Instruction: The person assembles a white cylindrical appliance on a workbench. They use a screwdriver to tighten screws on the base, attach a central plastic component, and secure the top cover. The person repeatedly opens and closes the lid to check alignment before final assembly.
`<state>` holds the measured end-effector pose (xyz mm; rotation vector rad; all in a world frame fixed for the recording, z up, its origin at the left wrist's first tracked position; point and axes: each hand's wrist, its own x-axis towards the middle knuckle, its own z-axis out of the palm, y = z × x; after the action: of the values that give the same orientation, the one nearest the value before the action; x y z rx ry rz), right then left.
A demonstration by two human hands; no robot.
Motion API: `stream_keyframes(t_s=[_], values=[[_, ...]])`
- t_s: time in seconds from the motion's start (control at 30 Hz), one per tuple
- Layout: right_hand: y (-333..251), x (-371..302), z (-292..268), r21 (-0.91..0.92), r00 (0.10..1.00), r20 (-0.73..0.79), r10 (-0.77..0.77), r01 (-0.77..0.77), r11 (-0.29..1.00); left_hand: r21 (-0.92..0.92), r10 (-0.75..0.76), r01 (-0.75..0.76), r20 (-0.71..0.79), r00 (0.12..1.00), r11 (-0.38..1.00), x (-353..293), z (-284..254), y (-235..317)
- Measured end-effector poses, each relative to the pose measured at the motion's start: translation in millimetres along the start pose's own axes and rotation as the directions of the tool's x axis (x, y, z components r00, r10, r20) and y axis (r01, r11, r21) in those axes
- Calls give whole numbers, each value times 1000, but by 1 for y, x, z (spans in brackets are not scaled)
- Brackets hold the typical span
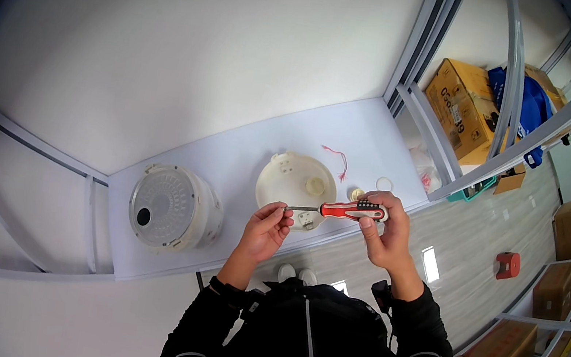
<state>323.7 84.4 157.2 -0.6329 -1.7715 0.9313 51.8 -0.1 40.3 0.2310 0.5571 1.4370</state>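
My right hand (391, 235) grips the red and white handle of a screwdriver (347, 211), which lies level and points left. The thumb and fingers of my left hand (266, 231) pinch together at the tip of its metal shaft. Whether a small screw or bit is also between them is too small to tell. Behind the shaft, a shallow round cream-white cover (278, 177) rests on the table, with a small round cream piece (314, 186) inside it. Another small round cream part (355, 193) sits just beyond the screwdriver handle.
A white cylindrical appliance body (170, 209) with a dark round hole stands at the table's left. Red wires (340, 161) and a thin white ring (384, 184) lie on the white table (374, 129). Metal framing (446, 140), cardboard boxes (461, 112) and a red stool (508, 266) are to the right.
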Motion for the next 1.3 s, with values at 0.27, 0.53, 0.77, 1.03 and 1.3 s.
stream_keyframes(t_s=[0.27,0.53,0.77,1.03,1.3], values=[[1,3,-1,7,995,63,-71,70,998,-11,6,-6,-15,1000,1000,2,-1,1],[-16,20,-15,-29,969,243,-37,45,999,266,91,-85,-9,996,960,6,-3,5],[-16,22,-20,-55,953,286,105,-93,994,269,54,-50,-7,999,962,10,-4,6],[9,11,-16,37,943,12,333,-334,942,717,61,-54,17,998,695,20,13,-7],[16,11,-5,-259,972,40,232,-215,942,912,199,-323,375,905,-253,22,26,-17]])
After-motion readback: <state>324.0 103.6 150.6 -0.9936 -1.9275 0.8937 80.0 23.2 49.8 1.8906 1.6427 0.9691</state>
